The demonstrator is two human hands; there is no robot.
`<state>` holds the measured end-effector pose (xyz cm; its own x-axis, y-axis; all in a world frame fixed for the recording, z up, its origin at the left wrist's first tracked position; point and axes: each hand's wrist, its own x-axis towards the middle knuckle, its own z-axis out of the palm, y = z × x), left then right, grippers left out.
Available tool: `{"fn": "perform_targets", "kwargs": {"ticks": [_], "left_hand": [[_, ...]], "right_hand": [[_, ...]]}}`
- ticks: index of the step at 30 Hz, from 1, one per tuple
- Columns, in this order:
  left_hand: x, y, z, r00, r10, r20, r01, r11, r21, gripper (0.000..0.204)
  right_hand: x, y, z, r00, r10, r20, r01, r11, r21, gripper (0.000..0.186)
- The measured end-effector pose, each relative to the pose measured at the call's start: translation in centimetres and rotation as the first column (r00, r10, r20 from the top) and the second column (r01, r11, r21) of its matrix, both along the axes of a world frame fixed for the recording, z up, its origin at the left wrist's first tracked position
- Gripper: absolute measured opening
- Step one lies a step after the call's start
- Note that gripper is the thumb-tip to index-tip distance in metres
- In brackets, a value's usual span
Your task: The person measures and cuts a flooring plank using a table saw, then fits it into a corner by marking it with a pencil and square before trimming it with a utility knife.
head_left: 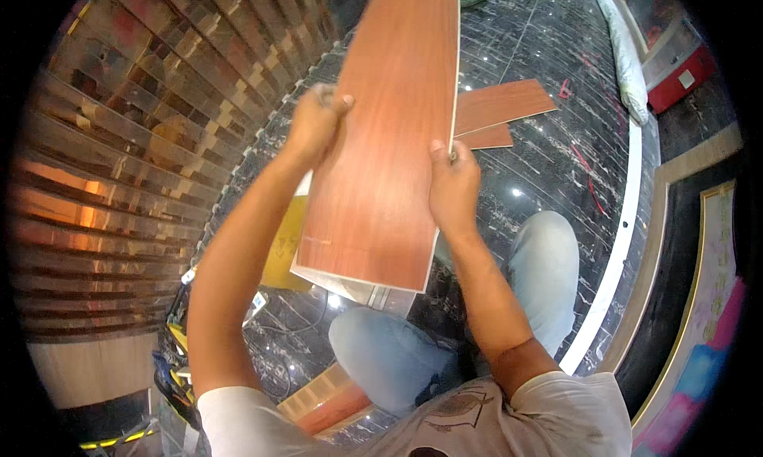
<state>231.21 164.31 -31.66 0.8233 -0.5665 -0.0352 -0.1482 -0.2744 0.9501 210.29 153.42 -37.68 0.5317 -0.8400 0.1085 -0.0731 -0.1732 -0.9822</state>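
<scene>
A long reddish-brown wood-grain plank (385, 155) with pale edges is raised in front of me, its far end running out of view at the top. My left hand (316, 123) is closed on its left long edge, thumb on the face. On the opposite edge, nearer to me, my right hand (455, 183) grips it, also with the thumb on top. The fingers under the plank are mostly hidden. Beneath its near end show a yellow sheet (284, 250) and a grey, flat-edged object (391, 300) that I cannot make out.
Shorter plank pieces (513, 106) lie on the dark glossy floor to the right. A white strip (612, 274), a wrapped roll (620, 52) and a red box (679, 79) line the right side. Slatted panelling (119, 171) curves along the left, with tools (173, 373) below it.
</scene>
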Motion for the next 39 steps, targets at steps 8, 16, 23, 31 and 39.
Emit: {"fn": "perform_targets", "kwargs": {"ticks": [8,16,23,31,39], "left_hand": [[2.1,3.6,-7.8,0.975,-0.167,-0.149,0.202,0.944,0.262,0.049],[4.2,6.7,-12.2,0.954,-0.280,-0.106,0.299,0.862,0.410,0.067],[7.3,4.0,-12.7,0.861,-0.506,0.062,0.397,0.742,0.540,0.067],[11.6,0.4,-18.6,0.791,-0.542,0.284,0.307,0.753,0.582,0.046],[13.2,-1.6,-19.8,0.759,-0.574,0.307,0.232,0.679,0.696,0.057]], "right_hand": [[4.4,-1.9,-6.5,0.968,-0.020,-0.250,0.035,0.998,0.056,0.041],[8.7,-2.0,-9.4,0.861,0.000,-0.508,0.027,0.999,0.046,0.046],[8.5,-2.3,-8.8,0.685,-0.004,-0.729,-0.136,0.982,-0.133,0.047],[11.1,-2.2,-11.6,0.697,-0.144,-0.702,-0.124,0.941,-0.315,0.034],[13.1,-2.8,-13.0,0.738,-0.293,-0.607,-0.058,0.870,-0.490,0.022]]}}
